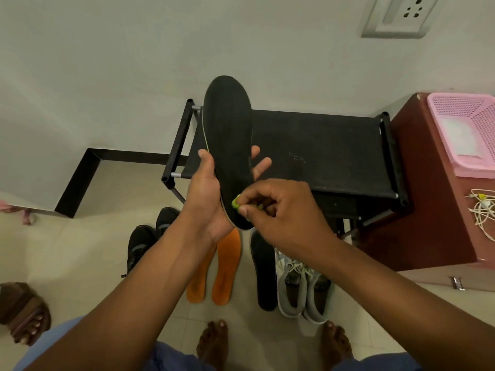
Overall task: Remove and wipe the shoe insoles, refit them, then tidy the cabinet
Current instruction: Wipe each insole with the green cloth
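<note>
Held up over the shoe rack's left edge, the black insole, light and likely floppy, sits gripped mid-length by the left hand while the right hand pinches a green cloth at its heel

Insoles: 4 total, w/ 2 black (one held up, one on floor) and 2 orange. Shoes: 2 black, 2 grey. Also 1 rack, 1 pink basket, 1 green cloth.
</note>
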`<state>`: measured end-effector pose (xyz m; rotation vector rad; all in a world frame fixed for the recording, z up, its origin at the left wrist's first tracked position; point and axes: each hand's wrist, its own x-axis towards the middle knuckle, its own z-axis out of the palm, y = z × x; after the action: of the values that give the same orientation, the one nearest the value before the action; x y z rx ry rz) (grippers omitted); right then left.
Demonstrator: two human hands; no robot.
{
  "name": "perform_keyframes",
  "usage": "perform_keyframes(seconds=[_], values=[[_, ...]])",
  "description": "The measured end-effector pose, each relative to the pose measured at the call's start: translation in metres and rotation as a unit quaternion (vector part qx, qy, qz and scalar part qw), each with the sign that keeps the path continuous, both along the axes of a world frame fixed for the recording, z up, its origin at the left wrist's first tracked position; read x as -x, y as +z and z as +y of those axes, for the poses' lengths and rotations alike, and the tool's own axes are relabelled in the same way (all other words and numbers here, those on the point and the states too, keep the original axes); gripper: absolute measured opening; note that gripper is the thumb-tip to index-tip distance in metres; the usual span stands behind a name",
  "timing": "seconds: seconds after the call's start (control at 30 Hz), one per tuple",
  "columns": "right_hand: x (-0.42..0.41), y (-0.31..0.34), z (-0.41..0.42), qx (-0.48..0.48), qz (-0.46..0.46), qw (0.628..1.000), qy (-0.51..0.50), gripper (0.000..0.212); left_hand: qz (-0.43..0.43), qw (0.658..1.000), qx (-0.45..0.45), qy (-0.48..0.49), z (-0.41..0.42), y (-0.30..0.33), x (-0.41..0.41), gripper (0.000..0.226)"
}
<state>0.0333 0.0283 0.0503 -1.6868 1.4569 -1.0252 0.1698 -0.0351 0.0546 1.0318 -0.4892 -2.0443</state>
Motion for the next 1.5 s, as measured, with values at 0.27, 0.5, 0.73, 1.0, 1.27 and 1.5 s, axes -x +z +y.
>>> perform_keyframes(seconds=[0.27, 0.5, 0.73, 1.0, 1.27, 1.5], values=[[-0.002, 0.000, 0.002, 0.019, 0.060, 0.998, 0.014, 0.010, 0.010, 0.999, 0.008, 0.050, -0.002, -0.008, 0.000, 0.087], [0.018, -0.012, -0.009, 0.091, 0.193, 0.975, -0.063, 0.006, 0.013, 0.998, 0.000, -0.057, 0.016, -0.005, 0.006, 0.088], [0.045, -0.020, -0.025, 0.133, 0.217, 0.954, -0.159, 0.009, -0.046, 0.989, 0.025, -0.141, 0.036, 0.001, 0.027, 0.063], [0.058, -0.012, -0.032, 0.086, 0.166, 0.966, -0.178, 0.006, -0.056, 0.985, 0.011, -0.166, 0.041, 0.002, 0.032, 0.066], [0.020, -0.010, -0.012, -0.006, 0.122, 0.993, -0.008, 0.011, -0.046, 0.998, -0.020, -0.049, 0.013, -0.008, 0.007, 0.087], [-0.015, 0.003, 0.012, -0.039, 0.013, 0.999, 0.007, 0.009, 0.007, 0.996, -0.008, 0.094, 0.001, -0.003, 0.001, 0.078]])
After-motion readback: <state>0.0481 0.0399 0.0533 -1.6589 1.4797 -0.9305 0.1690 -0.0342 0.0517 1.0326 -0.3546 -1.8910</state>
